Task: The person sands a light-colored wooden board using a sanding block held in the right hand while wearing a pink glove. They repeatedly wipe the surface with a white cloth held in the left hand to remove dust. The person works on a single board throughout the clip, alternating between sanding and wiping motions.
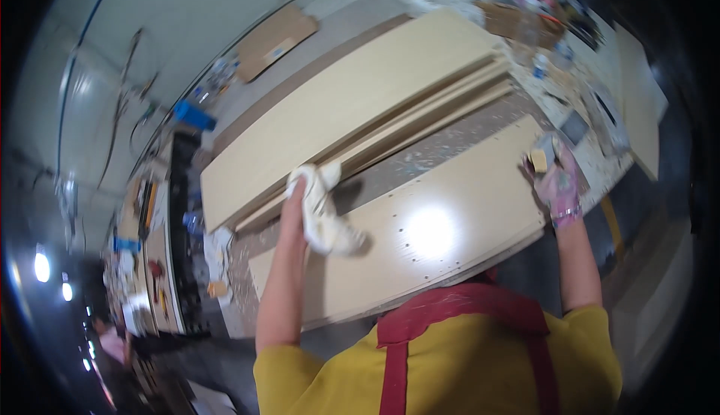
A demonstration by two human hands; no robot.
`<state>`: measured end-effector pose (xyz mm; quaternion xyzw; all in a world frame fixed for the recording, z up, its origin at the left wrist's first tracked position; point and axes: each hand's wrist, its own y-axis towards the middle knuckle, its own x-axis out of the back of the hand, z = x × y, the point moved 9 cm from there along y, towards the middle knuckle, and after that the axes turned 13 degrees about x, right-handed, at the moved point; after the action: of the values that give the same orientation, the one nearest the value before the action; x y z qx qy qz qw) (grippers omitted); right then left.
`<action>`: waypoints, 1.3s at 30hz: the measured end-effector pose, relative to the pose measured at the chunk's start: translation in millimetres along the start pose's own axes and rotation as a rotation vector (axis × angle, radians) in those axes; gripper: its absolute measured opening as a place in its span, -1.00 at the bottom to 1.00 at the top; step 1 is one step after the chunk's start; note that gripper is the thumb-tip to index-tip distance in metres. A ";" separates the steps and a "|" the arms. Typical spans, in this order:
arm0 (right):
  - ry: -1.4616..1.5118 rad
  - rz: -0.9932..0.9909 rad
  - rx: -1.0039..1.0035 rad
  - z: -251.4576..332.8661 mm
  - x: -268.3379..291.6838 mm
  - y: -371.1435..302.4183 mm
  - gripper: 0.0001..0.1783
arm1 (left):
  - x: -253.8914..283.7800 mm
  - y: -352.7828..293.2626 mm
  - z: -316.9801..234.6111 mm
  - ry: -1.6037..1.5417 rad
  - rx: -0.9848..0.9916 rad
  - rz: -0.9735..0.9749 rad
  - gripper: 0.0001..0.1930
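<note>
In front of me lies a pale, smooth wooden board (480, 182) with small dark holes and a bright light reflection on it. My left hand (297, 196) is closed around a bunched white cloth (324, 216), which hangs over the board's left part. At the board's right end, my right hand (564, 190), in a pinkish stained glove, grips a small block (538, 161) with a yellowish face and a grey side, perhaps a sanding block. Its fingers are bent around the block. Whether the block touches the board is hard to tell.
Behind the board rests a stack of long pale boards (360, 92). A flat piece of cardboard (277, 43) and a blue container (194, 115) stand farther back. Bottles and clutter surround a cardboard box (521, 25) at the far right. A person (112, 344) is at the far left.
</note>
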<state>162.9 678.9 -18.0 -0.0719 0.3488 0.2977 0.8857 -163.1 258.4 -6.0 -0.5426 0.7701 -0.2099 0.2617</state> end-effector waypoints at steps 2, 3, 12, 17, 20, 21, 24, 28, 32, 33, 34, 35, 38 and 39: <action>0.032 -0.020 -0.084 -17.1 -12.0 -13.7 -0.54 | -24.8 24.4 -0.6 -0.237 0.070 0.272 -0.56; 0.073 -0.083 -0.163 -23.9 -8.9 -20.1 -0.54 | -50.3 8.5 -11.6 -0.280 0.105 0.281 -0.48; 0.159 -0.157 -0.331 -47.9 22.8 -44.8 -0.62 | -37.5 31.7 -8.6 -0.338 -0.026 0.119 -0.48; 0.107 -0.005 -0.240 -31.9 29.7 -56.3 -0.58 | -56.7 -9.7 20.1 -0.384 0.032 0.329 -0.43; 0.125 -0.008 -0.279 -37.0 25.0 -61.2 -0.55 | -82.2 -31.1 14.9 -0.595 0.151 0.490 -0.31; 0.140 -0.031 -0.299 -39.2 19.3 -61.9 -0.55 | -80.0 -21.2 14.0 -0.558 0.068 0.529 -0.37; 0.154 0.024 -0.310 -39.6 -8.0 -67.7 -0.54 | -74.4 -14.8 10.9 -0.639 0.070 0.319 -0.51; 0.087 0.059 -0.290 -39.2 -25.0 -67.4 -0.53 | -65.2 -12.2 23.6 -0.647 0.057 0.320 -0.66; 0.222 0.131 -0.212 -5.1 -45.8 -46.0 -0.52 | -52.2 -80.2 63.7 -0.659 0.189 0.339 -0.68; 0.247 0.368 -0.151 12.5 -73.8 -45.5 -0.52 | -48.1 -94.0 77.4 -0.662 0.220 0.361 -0.68; 0.240 0.416 -0.109 28.7 -86.1 -42.5 -0.51 | -42.3 -105.3 90.7 -0.685 0.228 0.359 -0.69; 0.231 0.468 -0.064 43.3 -97.8 -39.8 -0.49 | -37.3 -116.7 104.2 -0.712 0.232 0.361 -0.70; 0.255 0.543 -0.058 50.1 -120.0 -36.9 -0.48 | -33.7 -156.9 142.2 -0.687 0.317 0.323 -0.72; 0.289 0.665 -0.087 48.7 -133.1 -43.9 -0.48 | -39.0 -173.8 147.3 -0.662 0.337 0.311 -0.72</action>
<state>139.2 596.0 102.7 -0.0334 0.4617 0.5709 0.6781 66.7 233.4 -7.8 -0.4074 0.6718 -0.1052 0.6096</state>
